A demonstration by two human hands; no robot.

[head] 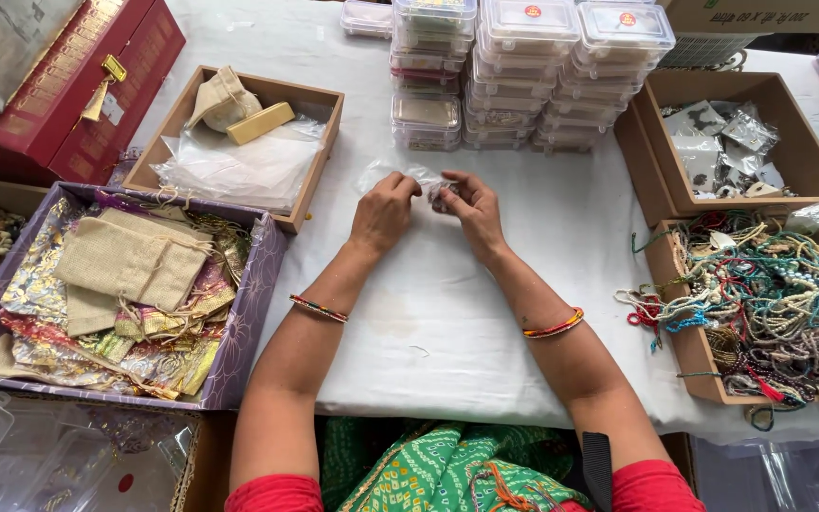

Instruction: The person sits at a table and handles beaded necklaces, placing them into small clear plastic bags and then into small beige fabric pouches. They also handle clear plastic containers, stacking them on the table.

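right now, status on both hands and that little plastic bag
Left hand and right hand both pinching small clear bag. Over white cloth. Stacked boxes just behind.

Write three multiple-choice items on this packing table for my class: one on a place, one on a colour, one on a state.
1. Where is the box of tangled bead strings?
A. to the person's right
B. to the person's left
C. beside the red case

2. What colour is the box holding the burlap pouches?
A. green
B. purple
C. black

3. What are the left hand and right hand doing?
A. resting flat and empty
B. lifting a lidded container
C. pinching a small clear plastic bag together

Answers:
1 A, it sits at the table's right edge, past the right arm.
2 B, its rim is purple.
3 C, both sets of fingertips close on the clear bag above the white cloth.
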